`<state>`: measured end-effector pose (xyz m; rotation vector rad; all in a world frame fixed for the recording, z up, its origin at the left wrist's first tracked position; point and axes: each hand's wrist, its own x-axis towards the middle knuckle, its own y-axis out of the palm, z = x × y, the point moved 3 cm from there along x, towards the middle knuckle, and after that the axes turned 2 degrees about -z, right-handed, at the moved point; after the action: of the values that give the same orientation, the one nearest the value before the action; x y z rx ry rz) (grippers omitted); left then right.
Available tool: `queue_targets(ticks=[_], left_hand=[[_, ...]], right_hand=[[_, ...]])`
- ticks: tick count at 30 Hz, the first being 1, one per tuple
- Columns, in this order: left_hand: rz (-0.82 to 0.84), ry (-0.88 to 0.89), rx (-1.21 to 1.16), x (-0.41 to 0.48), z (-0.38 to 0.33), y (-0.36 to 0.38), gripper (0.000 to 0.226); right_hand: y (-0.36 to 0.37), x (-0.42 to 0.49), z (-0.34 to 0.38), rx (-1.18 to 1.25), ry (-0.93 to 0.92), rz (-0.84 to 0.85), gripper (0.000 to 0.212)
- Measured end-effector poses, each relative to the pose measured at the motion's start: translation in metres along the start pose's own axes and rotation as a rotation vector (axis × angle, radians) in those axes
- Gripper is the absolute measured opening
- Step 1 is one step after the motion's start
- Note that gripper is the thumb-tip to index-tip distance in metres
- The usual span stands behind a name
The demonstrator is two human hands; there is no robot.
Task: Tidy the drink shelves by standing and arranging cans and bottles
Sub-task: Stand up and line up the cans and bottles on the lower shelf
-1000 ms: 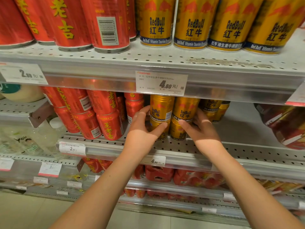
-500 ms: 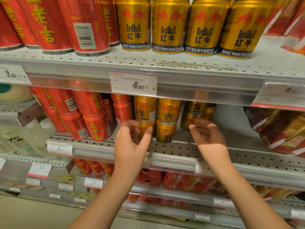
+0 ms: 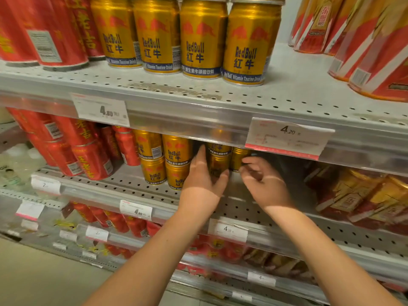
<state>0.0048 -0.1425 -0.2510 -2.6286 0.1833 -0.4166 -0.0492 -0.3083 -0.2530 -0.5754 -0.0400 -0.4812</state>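
A grey perforated metal upper shelf [image 3: 287, 100] is seen across the whole view, with a matching middle shelf [image 3: 123, 184] set below it. On the upper shelf a row of four upright gold Red Bull cans [image 3: 203, 40] is lined up, flanked by tall red cans with yellow characters [image 3: 55, 29] on the left and, well apart on the right, by red-and-gold cartons [image 3: 375, 51]. On the middle shelf, red cans stacked two high [image 3: 88, 155] are leaned at the left, just beside gold cans stacked two high [image 3: 176, 155], while red-and-gold flat packets [image 3: 364, 195] are laid at the far right. Both bare forearms are reached in under the upper shelf. The grip of the left hand [image 3: 203, 184] is closed round a shadowed gold can [image 3: 217, 165] that stands upright on the middle shelf, under another gold can and just right of the stacked pairs, with the fingers laid up its left side and the thumb pressed on its right. The right hand [image 3: 262, 182] is held just beside a further gold can [image 3: 237, 157], its grip loosely curled with nothing in it; whether the fingertips touch that can cannot be told. A white 4.80 price tag [image 3: 101, 110] and a white 4.20 price tag [image 3: 287, 138] are clipped to the upper shelf's front rail
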Motion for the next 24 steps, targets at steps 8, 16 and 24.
queue_targets(ticks=[8, 16, 24], left_hand=[[-0.048, -0.146, 0.006, 0.018, 0.006, 0.021, 0.064], [0.073, -0.151, -0.027, -0.006, 0.000, 0.010, 0.055], [0.034, -0.071, 0.054, -0.042, 0.009, -0.027, 0.048]], right_hand=[[0.022, 0.001, -0.027, 0.038, 0.089, 0.010, 0.031], [0.016, 0.005, -0.005, 0.169, 0.017, 0.137, 0.042], [0.032, 0.002, 0.000, 0.203, -0.022, 0.321, 0.079]])
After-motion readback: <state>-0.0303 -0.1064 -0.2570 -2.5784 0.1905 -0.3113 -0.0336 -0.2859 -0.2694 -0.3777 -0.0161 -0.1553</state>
